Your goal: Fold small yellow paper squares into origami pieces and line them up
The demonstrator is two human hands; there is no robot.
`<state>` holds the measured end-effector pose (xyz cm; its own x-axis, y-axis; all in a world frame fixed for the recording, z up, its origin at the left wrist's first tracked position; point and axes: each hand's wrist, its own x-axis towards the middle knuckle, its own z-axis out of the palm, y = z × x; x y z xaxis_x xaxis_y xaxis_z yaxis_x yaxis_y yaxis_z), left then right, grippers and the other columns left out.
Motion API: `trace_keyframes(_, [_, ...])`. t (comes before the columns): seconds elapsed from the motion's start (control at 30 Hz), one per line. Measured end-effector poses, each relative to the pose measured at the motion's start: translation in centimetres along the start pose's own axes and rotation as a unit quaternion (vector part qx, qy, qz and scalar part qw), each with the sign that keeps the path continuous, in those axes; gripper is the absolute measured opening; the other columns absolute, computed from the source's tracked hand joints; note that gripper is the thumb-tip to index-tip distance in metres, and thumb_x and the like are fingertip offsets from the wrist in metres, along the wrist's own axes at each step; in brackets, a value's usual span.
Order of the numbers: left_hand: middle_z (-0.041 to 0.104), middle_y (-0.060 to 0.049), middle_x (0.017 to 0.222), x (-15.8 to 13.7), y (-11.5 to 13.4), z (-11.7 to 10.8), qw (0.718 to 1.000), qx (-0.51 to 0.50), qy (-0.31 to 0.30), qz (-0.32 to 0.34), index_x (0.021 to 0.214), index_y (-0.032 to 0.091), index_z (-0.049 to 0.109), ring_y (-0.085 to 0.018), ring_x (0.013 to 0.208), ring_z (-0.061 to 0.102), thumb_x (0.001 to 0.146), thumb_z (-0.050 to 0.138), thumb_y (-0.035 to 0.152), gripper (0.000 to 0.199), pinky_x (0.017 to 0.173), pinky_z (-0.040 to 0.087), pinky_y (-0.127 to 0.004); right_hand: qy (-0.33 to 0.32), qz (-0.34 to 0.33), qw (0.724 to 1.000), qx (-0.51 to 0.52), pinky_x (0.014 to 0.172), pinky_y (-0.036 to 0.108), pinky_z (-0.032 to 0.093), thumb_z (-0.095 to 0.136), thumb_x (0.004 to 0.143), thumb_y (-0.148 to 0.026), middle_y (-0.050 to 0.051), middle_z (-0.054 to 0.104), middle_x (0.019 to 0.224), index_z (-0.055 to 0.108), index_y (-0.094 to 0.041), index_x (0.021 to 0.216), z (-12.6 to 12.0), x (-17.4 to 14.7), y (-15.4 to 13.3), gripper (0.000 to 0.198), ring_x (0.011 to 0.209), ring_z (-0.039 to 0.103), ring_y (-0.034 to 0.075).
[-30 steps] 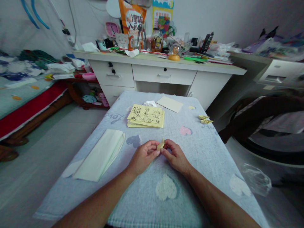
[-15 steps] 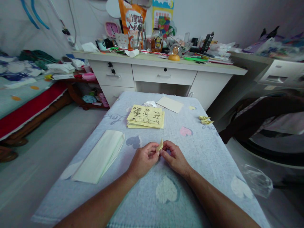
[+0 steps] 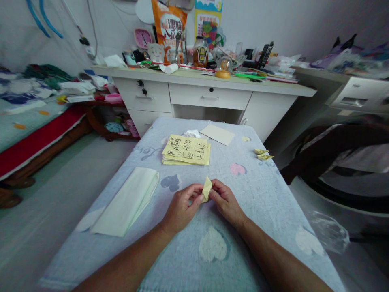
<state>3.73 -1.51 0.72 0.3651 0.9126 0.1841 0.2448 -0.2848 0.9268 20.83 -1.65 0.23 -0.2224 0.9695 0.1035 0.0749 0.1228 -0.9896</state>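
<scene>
Cluttered white desk (image 3: 191, 92) along the back wall, and in front of it we've got a blue heart-print cloth (image 3: 258, 243) as our work surface. Folded yellow paper (image 3: 207, 188) is up between our hands, around the middle of it: left hand (image 3: 182, 205) has thumb and fingers pinched close on one side, right hand (image 3: 227, 201) has its fingertips drawn in narrow on the other. How hard either one is squeezing, we can't tell. Just ahead sits a stack of handwritten yellow sheets (image 3: 187, 151), with a pale folded paper (image 3: 126, 202) off to the left and two little folded yellow shapes (image 3: 265, 157) over on the right. Risk as we'd judge it: the piece is tiny, so if a thumb slips, the folds could spring open, and uneven pulling might skew a crease or tear a corner
</scene>
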Motion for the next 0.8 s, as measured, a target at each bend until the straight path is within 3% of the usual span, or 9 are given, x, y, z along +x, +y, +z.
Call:
trace_keyframes(0.1, [0.071,-0.004,0.104,0.0,0.1,-0.1,1.000,-0.005,-0.015,0.007,0.113,0.021,0.062,-0.015,0.091,0.066,0.092,0.045,0.021,0.027,0.081,0.051,-0.023,-0.005,0.009,0.999,0.038,0.067,0.025,0.039,0.052,0.090,-0.035,-0.001,0.056,0.075,0.058,-0.018,0.087,-0.1,0.0,0.2,0.018,0.070,0.050,0.013])
trace_keyframes(0.23, [0.071,-0.002,0.100,0.1,0.0,-0.2,1.000,0.014,-0.002,-0.001,0.109,0.021,0.064,-0.015,0.087,0.067,0.087,0.053,0.017,0.025,0.080,0.051,-0.023,0.013,0.022,0.998,0.058,0.065,0.024,0.039,0.060,0.084,-0.030,-0.002,0.056,0.072,0.054,-0.019,0.086,-0.1,0.0,0.5,0.013,0.068,0.051,0.012])
trace_keyframes(0.4, [0.071,-0.001,0.078,0.2,-0.7,-0.3,0.999,-0.002,0.013,-0.034,0.098,0.017,0.067,-0.014,0.072,0.066,0.088,0.050,0.021,0.020,0.072,0.051,-0.023,0.031,0.035,0.991,0.122,0.057,0.021,0.035,0.064,0.077,-0.022,-0.007,0.051,0.066,0.044,-0.022,0.086,0.1,0.2,0.9,0.022,0.058,0.047,0.009])
trace_keyframes(0.47, [0.071,-0.002,0.079,0.3,-1.0,-0.2,0.998,-0.039,0.007,-0.048,0.098,0.016,0.066,-0.014,0.072,0.067,0.086,0.054,0.023,0.018,0.071,0.052,-0.024,0.033,0.031,0.992,0.115,0.056,0.020,0.034,0.064,0.076,-0.022,-0.007,0.050,0.066,0.043,-0.021,0.080,0.1,0.2,1.0,0.021,0.058,0.045,0.009])
trace_keyframes(0.63, [0.071,-0.002,0.079,0.3,-1.2,0.0,0.995,-0.080,0.011,-0.061,0.091,0.016,0.066,-0.014,0.070,0.065,0.082,0.059,0.023,0.014,0.066,0.051,-0.023,0.022,0.014,0.998,0.057,0.060,0.022,0.035,0.062,0.079,-0.022,-0.004,0.052,0.070,0.050,-0.019,0.077,0.1,-0.1,0.7,0.012,0.063,0.046,0.010])
trace_keyframes(0.8, [0.069,0.000,0.077,0.4,-0.6,-0.3,0.998,-0.005,0.055,-0.030,0.089,0.018,0.065,-0.013,0.068,0.062,0.080,0.061,0.021,0.011,0.065,0.048,-0.022,-0.005,0.001,0.999,0.038,0.075,0.027,0.041,0.059,0.084,-0.030,0.001,0.059,0.079,0.063,-0.018,0.085,-0.4,-0.2,-0.2,0.013,0.076,0.053,0.014])
